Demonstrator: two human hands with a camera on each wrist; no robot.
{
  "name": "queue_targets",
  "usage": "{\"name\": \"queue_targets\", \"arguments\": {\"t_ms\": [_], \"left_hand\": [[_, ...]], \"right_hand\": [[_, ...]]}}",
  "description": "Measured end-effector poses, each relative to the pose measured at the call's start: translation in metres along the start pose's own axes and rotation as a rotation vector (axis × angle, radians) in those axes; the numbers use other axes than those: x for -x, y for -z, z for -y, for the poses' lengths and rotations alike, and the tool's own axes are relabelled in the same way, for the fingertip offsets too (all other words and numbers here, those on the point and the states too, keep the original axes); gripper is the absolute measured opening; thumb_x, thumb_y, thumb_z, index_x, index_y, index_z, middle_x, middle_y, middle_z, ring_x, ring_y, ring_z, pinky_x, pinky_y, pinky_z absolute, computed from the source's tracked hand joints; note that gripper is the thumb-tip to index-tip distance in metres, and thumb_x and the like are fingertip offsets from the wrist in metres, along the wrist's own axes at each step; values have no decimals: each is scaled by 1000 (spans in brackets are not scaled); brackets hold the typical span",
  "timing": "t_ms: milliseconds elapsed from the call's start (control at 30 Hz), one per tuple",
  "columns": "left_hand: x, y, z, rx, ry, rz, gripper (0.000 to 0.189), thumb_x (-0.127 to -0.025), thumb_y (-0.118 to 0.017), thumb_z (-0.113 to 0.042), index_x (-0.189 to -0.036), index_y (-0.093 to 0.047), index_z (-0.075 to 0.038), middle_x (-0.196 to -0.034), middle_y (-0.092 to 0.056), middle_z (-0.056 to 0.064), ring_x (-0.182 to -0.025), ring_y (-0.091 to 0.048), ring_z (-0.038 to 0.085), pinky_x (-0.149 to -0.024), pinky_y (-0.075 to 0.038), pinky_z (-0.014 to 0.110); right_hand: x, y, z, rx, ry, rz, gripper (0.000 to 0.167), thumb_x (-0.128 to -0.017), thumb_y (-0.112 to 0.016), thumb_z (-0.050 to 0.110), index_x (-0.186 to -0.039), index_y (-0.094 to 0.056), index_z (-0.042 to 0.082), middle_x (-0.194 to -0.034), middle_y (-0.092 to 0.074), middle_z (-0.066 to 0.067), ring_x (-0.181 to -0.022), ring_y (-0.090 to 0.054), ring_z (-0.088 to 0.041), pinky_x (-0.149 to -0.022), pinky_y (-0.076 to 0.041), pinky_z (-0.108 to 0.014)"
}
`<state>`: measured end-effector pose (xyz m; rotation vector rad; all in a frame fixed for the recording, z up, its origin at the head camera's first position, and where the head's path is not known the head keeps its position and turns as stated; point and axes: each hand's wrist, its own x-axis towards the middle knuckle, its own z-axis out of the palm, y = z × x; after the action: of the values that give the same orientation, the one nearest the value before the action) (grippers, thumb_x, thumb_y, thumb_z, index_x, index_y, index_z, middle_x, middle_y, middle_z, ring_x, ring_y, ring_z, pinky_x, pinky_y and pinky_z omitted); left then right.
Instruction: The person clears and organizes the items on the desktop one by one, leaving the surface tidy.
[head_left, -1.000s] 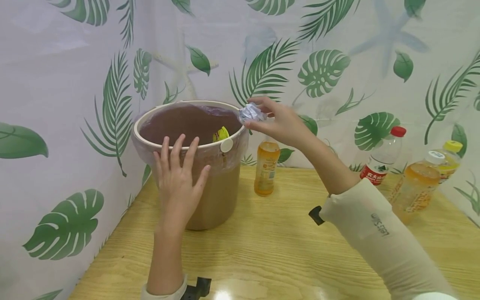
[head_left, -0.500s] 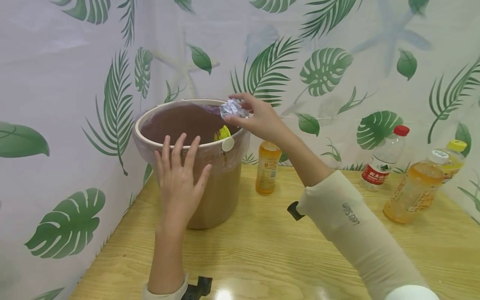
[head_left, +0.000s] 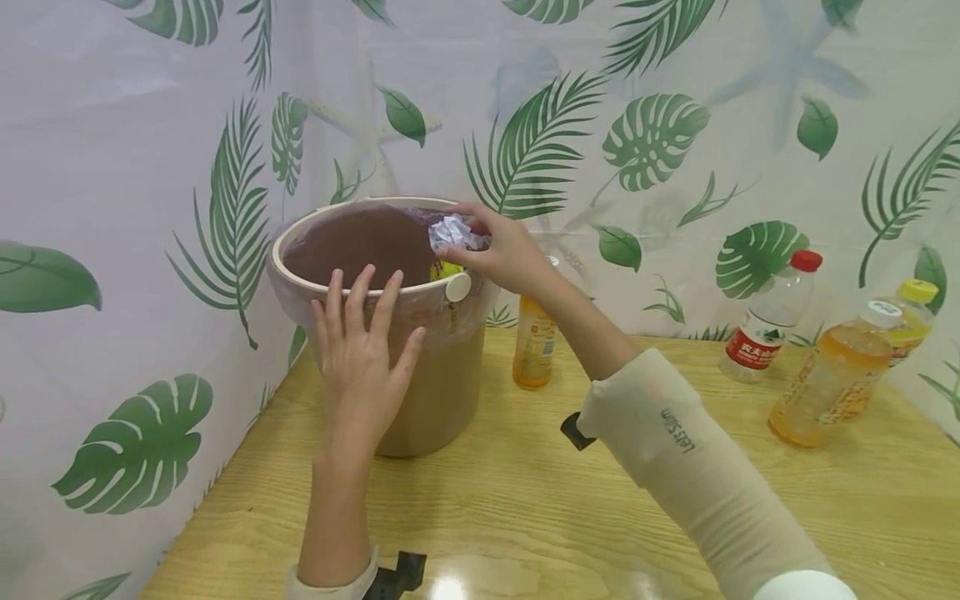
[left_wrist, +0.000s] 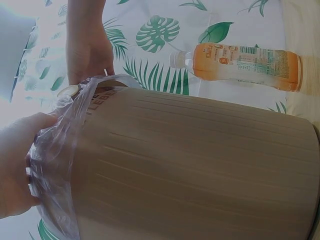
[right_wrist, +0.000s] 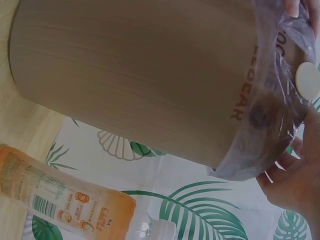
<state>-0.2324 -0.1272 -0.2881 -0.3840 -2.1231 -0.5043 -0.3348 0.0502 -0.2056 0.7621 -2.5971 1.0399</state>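
A brown trash bin (head_left: 442,383) with a cream rim and a clear plastic liner (left_wrist: 55,165) stands upright on the table. My left hand (head_left: 362,367) rests on its near rim, fingers spread and nearly straight over the edge. On the far right of the rim, my right hand (head_left: 510,254) pinches a crumpled white paper ball (head_left: 450,233) between thumb and fingers, over the bin's opening. Just below the ball, a piece of yellow packaging (head_left: 446,268) shows inside, partly covered by it. The right wrist view has my right hand (right_wrist: 295,180) beside the liner, the ball hidden there.
Right behind the bin stands a bottle with orange contents (head_left: 534,350), partly behind my right forearm. Farther right are a red-capped bottle (head_left: 757,346), a white-capped orange one (head_left: 832,383) and a yellow-capped one (head_left: 917,312). Leaf-patterned sheeting (head_left: 660,50) backs the wooden table (head_left: 540,492).
My right hand has carried the paper ball leftward from beside the rim to over the opening, then slightly down, now overlapping the yellow packaging. The left hand has stayed on the rim.
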Motion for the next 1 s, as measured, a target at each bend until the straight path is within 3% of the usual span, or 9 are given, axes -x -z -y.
{"name": "queue_targets", "arguments": {"t_ms": [700,1000], "left_hand": [[0,0,0,-9,1,0,57,-88,-60,-31,-138,-40,-15,-144,-26,12,-137,-4,29,-108,2,49],[1,-1,0,-1,-4,-10,57,-88,-61,-30,-138,-40,-14,-143,-27,12,-137,-5,29,-108,1,50]], "right_hand": [[3,-5,-7,-169,-1,-1,63,-82,-70,30,-136,-43,12,-124,-52,-17,-114,-48,-26,-89,-45,-41],[3,-7,-11,-184,21,1,62,-83,-69,28,-136,-42,10,-120,-54,-16,-109,-51,-24,-86,-46,-39]]}}
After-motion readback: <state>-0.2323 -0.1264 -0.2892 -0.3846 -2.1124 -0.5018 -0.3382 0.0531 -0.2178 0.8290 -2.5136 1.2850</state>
